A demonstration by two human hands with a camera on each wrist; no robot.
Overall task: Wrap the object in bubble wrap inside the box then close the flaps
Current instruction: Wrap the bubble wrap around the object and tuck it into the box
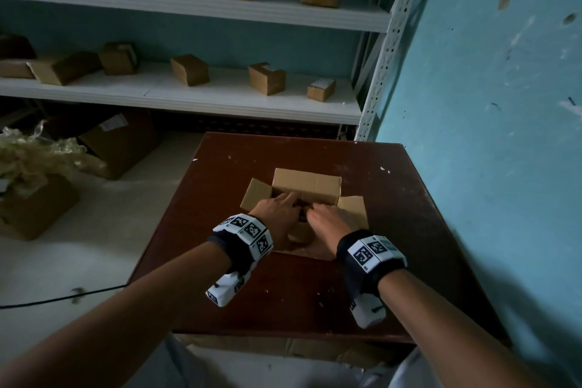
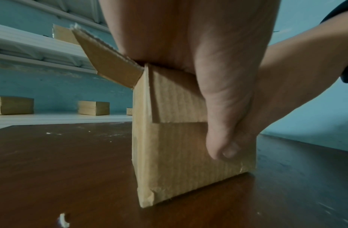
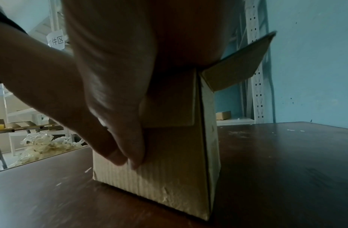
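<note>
A small cardboard box stands on the dark brown table. Its back flap is upright, its side flaps splay outward and its near flap hangs down the front wall. My left hand reaches into the opening with fairly straight fingers. My right hand dips in beside it, and its fingertips are hidden inside. In the wrist views the left thumb and right thumb lie down the outside of the box over the folded flap. The contents are hidden apart from a dark patch between the hands.
White shelves behind the table carry several small cardboard boxes. A perforated shelf post and a blue wall close off the right. On the floor to the left are larger boxes, crumpled clear wrap and a black cable.
</note>
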